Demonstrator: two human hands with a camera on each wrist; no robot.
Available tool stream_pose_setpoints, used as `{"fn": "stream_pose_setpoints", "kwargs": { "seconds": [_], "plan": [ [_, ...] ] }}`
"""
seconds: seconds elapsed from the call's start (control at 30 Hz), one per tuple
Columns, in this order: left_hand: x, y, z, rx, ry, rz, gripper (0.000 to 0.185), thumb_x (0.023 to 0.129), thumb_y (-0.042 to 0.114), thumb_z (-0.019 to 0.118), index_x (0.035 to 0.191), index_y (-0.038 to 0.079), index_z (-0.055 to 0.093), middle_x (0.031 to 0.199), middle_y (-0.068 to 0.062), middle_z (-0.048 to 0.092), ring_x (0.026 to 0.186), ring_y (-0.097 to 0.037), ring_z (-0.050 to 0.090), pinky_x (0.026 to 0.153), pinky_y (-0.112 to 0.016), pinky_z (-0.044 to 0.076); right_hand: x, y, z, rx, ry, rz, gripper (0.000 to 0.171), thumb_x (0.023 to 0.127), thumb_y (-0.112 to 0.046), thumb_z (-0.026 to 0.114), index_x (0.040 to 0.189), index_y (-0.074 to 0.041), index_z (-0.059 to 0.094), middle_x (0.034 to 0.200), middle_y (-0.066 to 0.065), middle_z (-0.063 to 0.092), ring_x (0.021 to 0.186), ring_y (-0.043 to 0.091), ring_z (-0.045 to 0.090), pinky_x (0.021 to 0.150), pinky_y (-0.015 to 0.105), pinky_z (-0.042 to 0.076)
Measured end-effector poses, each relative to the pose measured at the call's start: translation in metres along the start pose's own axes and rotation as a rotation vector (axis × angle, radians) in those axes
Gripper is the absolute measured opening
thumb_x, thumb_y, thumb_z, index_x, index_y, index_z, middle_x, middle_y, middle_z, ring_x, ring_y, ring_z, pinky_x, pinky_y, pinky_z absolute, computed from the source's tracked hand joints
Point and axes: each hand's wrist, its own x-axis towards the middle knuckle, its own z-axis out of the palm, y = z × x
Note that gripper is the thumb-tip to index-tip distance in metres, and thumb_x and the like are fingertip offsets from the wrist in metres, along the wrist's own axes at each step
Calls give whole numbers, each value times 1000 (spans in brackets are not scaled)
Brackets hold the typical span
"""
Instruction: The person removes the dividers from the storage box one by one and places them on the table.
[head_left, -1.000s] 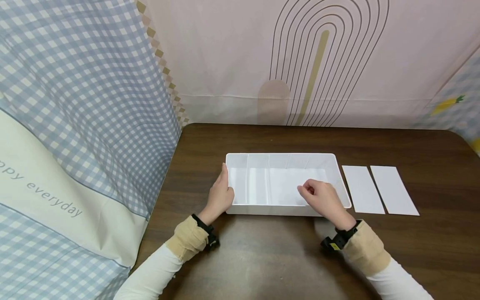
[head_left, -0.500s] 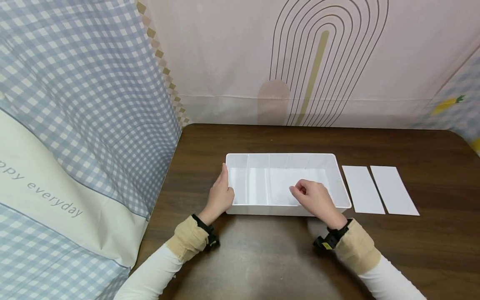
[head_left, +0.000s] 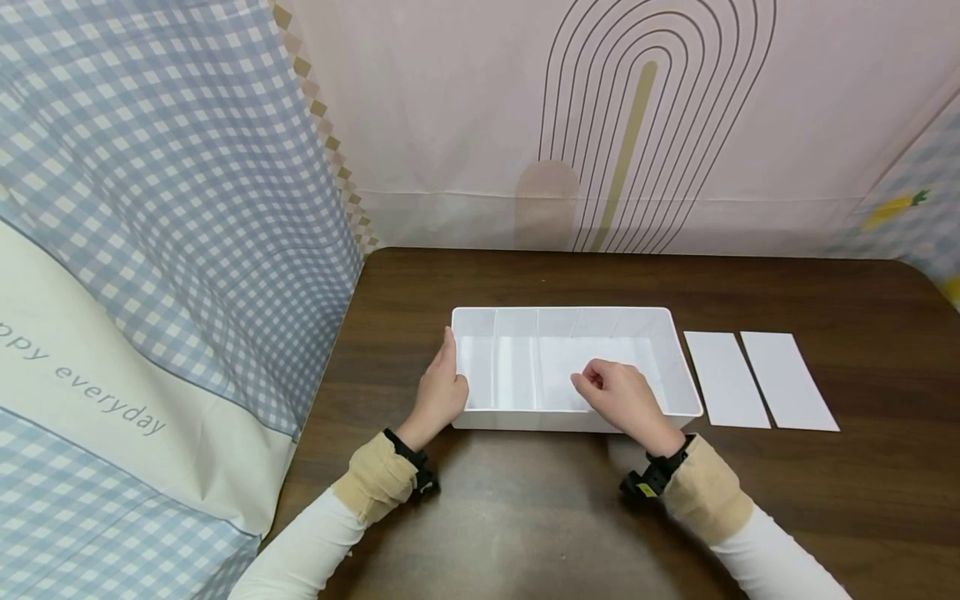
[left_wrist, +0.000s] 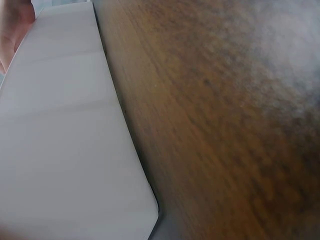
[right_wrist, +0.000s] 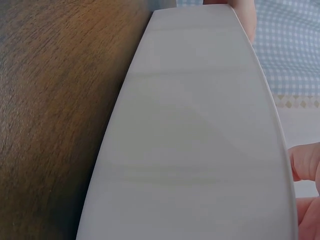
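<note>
The white tray (head_left: 675,367) is set on the bench (head_left: 525,517), steadied at its left end by the left hand (head_left: 441,392); that hand's fingers (head_left: 448,350) are held straight and close together, flat against the outer end wall, w/ the thumb hooked at the near corner. The right hand (head_left: 622,398) is reached over the near wall into the tray; its fingers (head_left: 588,379) are curled, and something thin seems to be pinched between thumb and forefinger, prob. a white divider strip, but white on white it cannot be told for sure.

Progress, as judged: the tray is placed and held; slot ridges are seen along the far wall beyond the fingertips; no divider is clearly seen standing inside; two white panels (head_left: 761,379) are lying flat, well off to the right of the right hand, untouched, so most of the fitting appears left to do.

Hidden or unclear: the tray floor under the right hand; the fingertips' contact pt.; both wrist views are filled by blurred tray wall (left_wrist: 65,150) (right_wrist: 200,140) and bench grain, w/ only slivers of skin at the edges.
</note>
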Motion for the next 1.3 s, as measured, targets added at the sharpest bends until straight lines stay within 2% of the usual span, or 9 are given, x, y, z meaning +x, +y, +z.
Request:
{"fn": "stream_pose_setpoints", "kwargs": {
  "seconds": [0.6, 1.3],
  "plan": [
    [0, -2, 1, -20, 6, 7, 71, 82, -2, 34, 143, 11, 0, 147, -11, 17, 40, -13, 19, 41, -25, 23, 7, -5, 4, -4, -17, -4, 26, 83, -25, 54, 62, -10, 52, 51, -3, 41, 49, 11, 37, 49, 24, 29],
    [-1, -1, 1, 8, 17, 17, 70, 82, -1, 34, 143, 9, 1, 146, -11, 18, 41, -13, 20, 42, -25, 24, 11, -20, 19, 0, -24, -4, 23, 83, -26, 54, 66, -9, 53, 51, -3, 39, 48, 12, 35, 47, 24, 28]
  ]
}}
